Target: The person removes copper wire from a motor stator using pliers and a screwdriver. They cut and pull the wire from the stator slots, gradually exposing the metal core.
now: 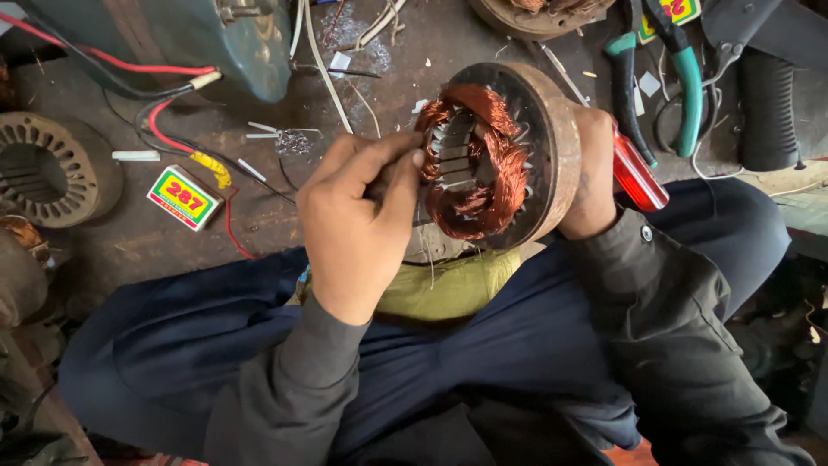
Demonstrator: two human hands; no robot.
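Left hand (358,229) was clenched in a pinch at the copper winding (474,160), its grip on something too thin to identify. Right hand (591,177) clasped the rusty round steel stator core (552,138) over the lap. Coils seated, ends looked untidy. Beyond: red-handled screwdriver (636,177), green-handled pliers (660,78).

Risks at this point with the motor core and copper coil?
1. The left hand works its fingertips against the copper coil; thin wire could kink or lose its coating.
2. The right hand alone props the motor core on edge above the lap; it might roll or slip.
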